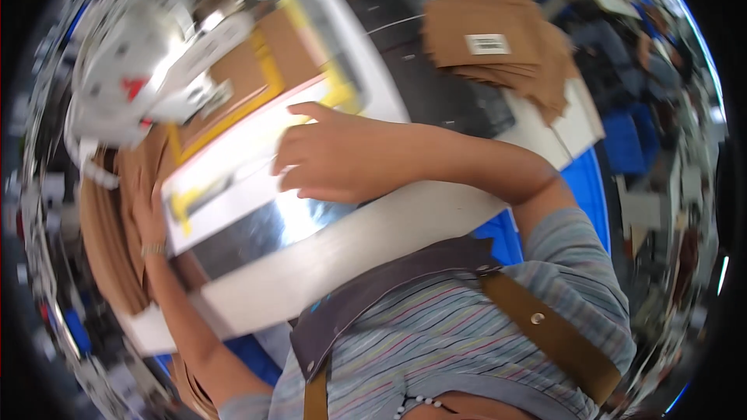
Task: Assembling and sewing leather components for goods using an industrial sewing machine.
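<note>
My right hand (342,157) hovers over a white sewing template (257,163), its fingers apart and slightly bent, with nothing visible in them. Yellow strips (268,62) edge the template, and a brown fabric piece (284,43) lies within its far part. Toward the left edge of the table, my left hand (149,214) lies with stretched fingers against a stack of brown fabric pieces (113,241). Some of its fingertips blur into the cloth. The white sewing machine head (132,62) stands beyond that hand, its needle area reaching over the template.
A second pile of brown fabric pieces (486,31) with a white label lies at the far right of the table. A dark plate (424,54) runs between it and the template. Shiny metal (249,237) borders the white table edge (311,264). Blue bins (587,194) stand below.
</note>
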Tool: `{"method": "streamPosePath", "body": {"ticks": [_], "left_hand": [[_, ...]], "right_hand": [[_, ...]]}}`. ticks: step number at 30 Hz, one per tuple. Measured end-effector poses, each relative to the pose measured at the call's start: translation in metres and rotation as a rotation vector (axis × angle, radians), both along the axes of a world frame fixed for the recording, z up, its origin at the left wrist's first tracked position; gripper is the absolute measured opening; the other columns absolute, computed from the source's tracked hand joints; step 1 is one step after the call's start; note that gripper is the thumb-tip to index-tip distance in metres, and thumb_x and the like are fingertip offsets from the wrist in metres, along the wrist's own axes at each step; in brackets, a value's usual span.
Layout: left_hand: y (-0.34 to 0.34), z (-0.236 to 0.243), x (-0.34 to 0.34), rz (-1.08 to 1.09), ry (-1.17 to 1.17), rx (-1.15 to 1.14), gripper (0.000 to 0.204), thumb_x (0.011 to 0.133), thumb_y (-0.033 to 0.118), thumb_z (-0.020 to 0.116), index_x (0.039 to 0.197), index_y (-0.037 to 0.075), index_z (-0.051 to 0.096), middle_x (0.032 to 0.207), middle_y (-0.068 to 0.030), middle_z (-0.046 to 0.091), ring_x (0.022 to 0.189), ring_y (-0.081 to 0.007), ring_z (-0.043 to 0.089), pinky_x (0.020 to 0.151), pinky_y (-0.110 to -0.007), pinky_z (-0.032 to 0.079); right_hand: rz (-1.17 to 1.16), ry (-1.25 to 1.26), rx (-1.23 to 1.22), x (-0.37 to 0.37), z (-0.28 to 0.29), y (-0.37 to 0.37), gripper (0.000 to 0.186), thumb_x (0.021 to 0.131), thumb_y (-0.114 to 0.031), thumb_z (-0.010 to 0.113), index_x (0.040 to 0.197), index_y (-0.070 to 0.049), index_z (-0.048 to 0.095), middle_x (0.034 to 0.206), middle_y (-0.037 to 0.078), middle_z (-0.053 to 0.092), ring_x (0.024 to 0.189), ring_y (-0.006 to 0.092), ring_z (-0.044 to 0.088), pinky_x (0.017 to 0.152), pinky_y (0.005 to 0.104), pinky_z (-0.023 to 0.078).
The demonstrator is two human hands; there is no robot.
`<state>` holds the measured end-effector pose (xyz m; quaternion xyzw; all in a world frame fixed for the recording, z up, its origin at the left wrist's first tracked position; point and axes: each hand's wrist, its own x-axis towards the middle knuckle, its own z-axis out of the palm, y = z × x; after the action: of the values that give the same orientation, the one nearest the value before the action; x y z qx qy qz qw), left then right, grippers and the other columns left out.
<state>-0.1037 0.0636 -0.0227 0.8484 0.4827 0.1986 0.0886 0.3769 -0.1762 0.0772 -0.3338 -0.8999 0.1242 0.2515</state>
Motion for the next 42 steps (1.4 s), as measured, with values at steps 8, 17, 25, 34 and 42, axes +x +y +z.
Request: {"method": "streamPosePath", "body": {"ticks": [8,17,25,34,42], "left_hand": [[0.005,0.009,-0.02,0.32,0.178,0.156,0.061,0.106,0.04,0.062,0.153,0.002,0.055,0.161,-0.0211,0.051,0.152,-0.046,0.04,0.127,-0.051,0.032],[0.045,-0.011,0.177,0.108,-0.011,0.055,0.049,0.096,0.034,0.067,0.134,0.004,0.067,0.14,-0.0207,0.065,0.132,-0.0429,0.055,0.115,-0.05,0.042],[0.044,-0.042,0.233,0.176,-0.375,0.263,0.039,0.086,0.028,0.072,0.117,0.005,0.075,0.118,-0.0257,0.074,0.115,-0.044,0.067,0.102,-0.05,0.054],[0.048,0.004,0.159,0.519,-0.198,0.132,0.029,0.095,0.015,0.073,0.115,-0.006,0.07,0.1,-0.0148,0.077,0.095,-0.0309,0.073,0.081,-0.039,0.058],[-0.092,0.128,0.055,0.301,-1.168,-0.276,0.049,0.101,0.009,0.072,0.147,-0.001,0.058,0.144,-0.0103,0.064,0.127,-0.015,0.063,0.105,-0.029,0.051]], "right_hand": [[0.133,-0.25,-0.109,-0.019,-0.009,-0.011,0.021,0.104,-0.026,0.064,0.114,-0.012,0.076,0.123,0.006,0.072,0.126,0.0214,0.061,0.127,0.0561,0.027],[0.009,-0.279,-0.013,-0.009,-0.027,-0.008,0.016,0.101,-0.023,0.067,0.106,-0.013,0.078,0.109,0.003,0.072,0.117,0.0222,0.065,0.124,0.0593,0.033],[-0.024,-0.32,-0.178,0.003,-0.023,0.003,0.024,0.106,-0.027,0.061,0.115,-0.011,0.077,0.127,0.005,0.071,0.128,0.0211,0.061,0.128,0.0548,0.026],[0.025,-0.19,-0.072,-0.011,-0.024,0.005,0.015,0.101,-0.021,0.066,0.105,-0.01,0.075,0.113,0.004,0.068,0.118,0.024,0.063,0.123,0.0557,0.033],[0.048,-0.132,-0.204,-0.001,-0.022,0.01,0.019,0.097,-0.018,0.069,0.113,-0.008,0.075,0.126,0.008,0.07,0.125,0.0266,0.062,0.124,0.0563,0.033]]}}
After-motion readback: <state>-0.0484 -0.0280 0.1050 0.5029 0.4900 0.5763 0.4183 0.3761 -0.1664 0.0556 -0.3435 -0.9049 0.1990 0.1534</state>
